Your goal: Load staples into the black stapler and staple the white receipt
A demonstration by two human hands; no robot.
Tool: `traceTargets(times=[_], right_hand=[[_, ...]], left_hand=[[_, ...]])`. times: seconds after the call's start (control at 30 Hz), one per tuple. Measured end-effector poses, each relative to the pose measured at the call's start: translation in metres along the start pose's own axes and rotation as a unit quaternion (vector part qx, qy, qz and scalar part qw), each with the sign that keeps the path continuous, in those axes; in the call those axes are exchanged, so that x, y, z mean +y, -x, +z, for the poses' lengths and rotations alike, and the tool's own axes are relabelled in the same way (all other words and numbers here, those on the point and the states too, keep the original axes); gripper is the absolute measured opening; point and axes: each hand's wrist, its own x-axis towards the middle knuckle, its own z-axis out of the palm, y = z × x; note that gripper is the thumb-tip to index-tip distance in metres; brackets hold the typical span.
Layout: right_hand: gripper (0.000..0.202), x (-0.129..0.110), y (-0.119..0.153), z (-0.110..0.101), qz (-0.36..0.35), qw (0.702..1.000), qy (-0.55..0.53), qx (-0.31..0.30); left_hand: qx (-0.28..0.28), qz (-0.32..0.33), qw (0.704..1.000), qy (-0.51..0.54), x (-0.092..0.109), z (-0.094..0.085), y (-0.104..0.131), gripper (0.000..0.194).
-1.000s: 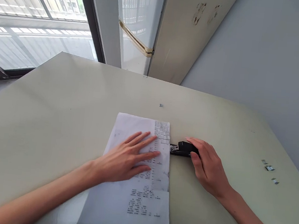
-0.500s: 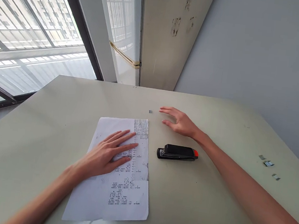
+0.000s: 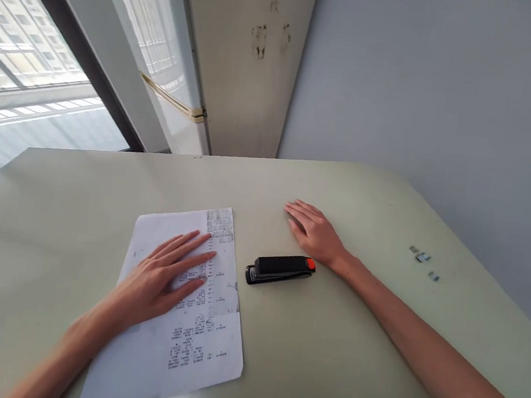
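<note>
My left hand (image 3: pixel 161 276) lies flat with fingers spread on a printed white paper (image 3: pixel 213 359), left of centre. Dense rows of markings fill the paper's upper right corner. My right hand (image 3: pixel 314 230) rests palm down on the table, its fingers stretched out to the left and the thumb a little apart. Whether anything lies beneath those fingers is hidden. Just in front of that hand sits a black stapler (image 3: pixel 281 268) with a red rear end, its nose pointing left towards the paper's right edge.
Several small grey pieces, like short staple strips (image 3: pixel 422 258), lie at the right of the pale table (image 3: pixel 324 359). Beyond the table's far edge stand a stained cream panel (image 3: pixel 243 94) and a grey wall (image 3: pixel 403 80). A window with railings outside (image 3: pixel 34 45) is at the left.
The view has turned right. My right hand has lowered, its fingers closer together. The small grey piece near its fingertips is no longer visible. My left hand stays on the paper.
</note>
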Motion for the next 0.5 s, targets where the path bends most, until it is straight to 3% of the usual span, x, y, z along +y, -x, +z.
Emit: traceTargets(times=[0.1, 0.23, 0.37, 0.5], right_hand=[[0.047, 0.021, 0.049, -0.023, 0.081, 0.992, 0.076, 0.065], [0.049, 0.045, 0.094, -0.044, 0.17, 0.972, 0.13, 0.095], [0.049, 0.057, 0.109, -0.051, 0.24, 0.955, 0.131, 0.113], [0.045, 0.064, 0.11, -0.05, 0.257, 0.946, 0.137, 0.143]], left_hand=[[0.0, 0.003, 1.0, 0.003, -0.008, 0.003, -0.013, 0.053], [-0.013, 0.006, 1.0, 0.0, -0.011, 0.002, -0.022, 0.053], [-0.022, -0.002, 1.0, 0.005, -0.009, 0.0, -0.026, 0.054], [-0.02, -0.007, 1.0, 0.011, -0.006, -0.001, -0.025, 0.053]])
